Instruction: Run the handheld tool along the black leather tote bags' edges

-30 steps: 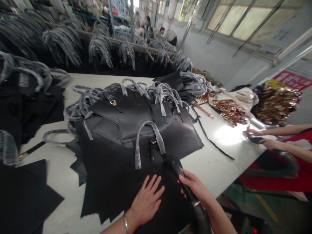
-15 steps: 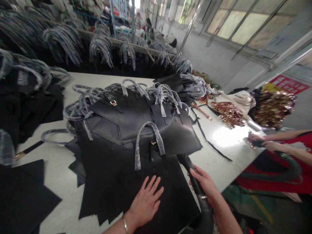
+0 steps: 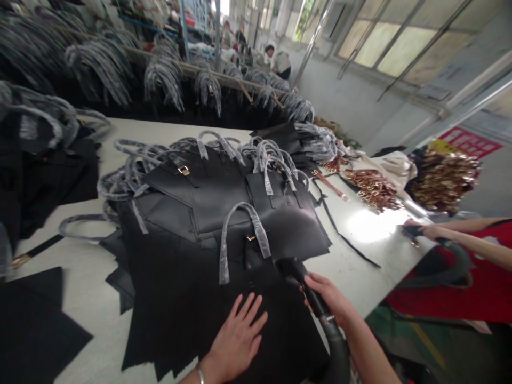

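My left hand [image 3: 236,338] lies flat with fingers spread on a large black leather panel [image 3: 172,304]. My right hand [image 3: 328,298] is wrapped round a black hose-like tool [image 3: 318,301], whose angled head rests over the panel's upper right edge. Just above my left hand is a handle wrapped in clear plastic [image 3: 244,229], arched beside a small gold buckle [image 3: 250,238]. Behind it, more black panels [image 3: 220,197] with wrapped handles are piled up.
A white table [image 3: 352,266] carries brown straps [image 3: 372,186] and a dark cord [image 3: 340,229]. At the right, another person's hands [image 3: 428,230] hold a similar hose. Wrapped handles [image 3: 164,80] hang on a rack behind. More black panels [image 3: 36,325] lie at the left.
My right hand has moved the tool slightly left, so its head now overlaps the panel's edge. My left hand has shifted slightly down, still spread on the leather.
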The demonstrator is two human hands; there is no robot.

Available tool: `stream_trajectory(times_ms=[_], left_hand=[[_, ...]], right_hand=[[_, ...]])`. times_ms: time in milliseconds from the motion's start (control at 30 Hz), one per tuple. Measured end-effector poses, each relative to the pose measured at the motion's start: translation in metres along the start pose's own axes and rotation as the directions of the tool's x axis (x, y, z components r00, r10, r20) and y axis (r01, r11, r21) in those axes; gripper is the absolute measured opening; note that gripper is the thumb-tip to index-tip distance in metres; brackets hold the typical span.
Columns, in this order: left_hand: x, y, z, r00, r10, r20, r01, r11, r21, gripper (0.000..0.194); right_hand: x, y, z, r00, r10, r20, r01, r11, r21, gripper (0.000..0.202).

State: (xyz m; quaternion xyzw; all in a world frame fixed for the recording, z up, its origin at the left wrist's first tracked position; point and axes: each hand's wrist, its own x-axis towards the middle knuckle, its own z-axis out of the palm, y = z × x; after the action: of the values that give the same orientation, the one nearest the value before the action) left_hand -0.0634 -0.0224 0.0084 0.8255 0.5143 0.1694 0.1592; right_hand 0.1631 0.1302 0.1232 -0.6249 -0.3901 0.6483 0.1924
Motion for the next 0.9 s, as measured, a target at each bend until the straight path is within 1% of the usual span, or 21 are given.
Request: stream_trajectory(times_ms=[100,200,267,333,400,467,567,633,700,767,900], left_hand=[[0.0,0.0,0.001,1.0,0.001,0.008,-0.001,1.0,-0.003,0.057],[0.0,0.0,0.001,1.0,-0.002,0.013,0.002,1.0,0.001,0.058],[-0.001,-0.001,0.002,1.0,0.002,0.008,-0.002,1.0,0.001,0.057],[-0.001,-0.001,0.001,1.0,0.002,0.007,-0.002,1.0,-0.001,0.057],[0.0,0.001,0.001,1.0,-0.011,0.012,0.011,1.0,-0.005,0.054],[0.002,0.002,0.001,1.0,-0.023,0.02,0.023,1.0,-0.014,0.051],[0.003,0.005,0.003,1.0,-0.022,0.021,0.022,0.999,-0.029,0.049],[0.001,0.007,0.005,1.0,-0.013,0.02,0.013,0.999,-0.032,0.048],[-0.001,0.008,0.007,1.0,-0.004,0.019,0.005,0.999,-0.037,0.047],[-0.003,0.008,0.008,1.0,0.006,0.02,-0.005,0.999,-0.042,0.046],[-0.003,0.009,0.004,0.999,0.014,0.034,-0.013,1.0,-0.027,0.045]], right_hand=[[0.006,-0.003,0.01,0.998,-0.04,-0.055,0.039,0.999,-0.016,0.03],[0.011,-0.011,0.019,0.973,-0.149,-0.177,0.146,0.989,-0.03,0.048],[0.004,-0.018,0.016,0.942,-0.224,-0.252,0.219,0.975,-0.05,0.06],[-0.012,-0.022,0.009,0.931,-0.256,-0.261,0.238,0.966,-0.098,0.066],[-0.032,-0.019,0.002,0.953,-0.228,-0.202,0.201,0.969,-0.143,0.071],[-0.048,-0.009,0.002,0.982,-0.142,-0.121,0.123,0.98,-0.155,0.072],[-0.061,0.015,0.017,1.0,-0.008,-0.012,0.007,0.993,-0.12,0.073],[-0.062,0.03,0.03,0.997,0.048,0.062,-0.041,0.993,-0.107,0.074],[-0.06,0.039,0.042,0.989,0.072,0.127,-0.058,0.992,-0.112,0.072],[-0.057,0.042,0.049,0.985,0.074,0.158,-0.055,0.992,-0.117,0.069],[-0.046,0.037,0.062,0.981,0.066,0.184,-0.044,0.992,-0.121,0.063]])
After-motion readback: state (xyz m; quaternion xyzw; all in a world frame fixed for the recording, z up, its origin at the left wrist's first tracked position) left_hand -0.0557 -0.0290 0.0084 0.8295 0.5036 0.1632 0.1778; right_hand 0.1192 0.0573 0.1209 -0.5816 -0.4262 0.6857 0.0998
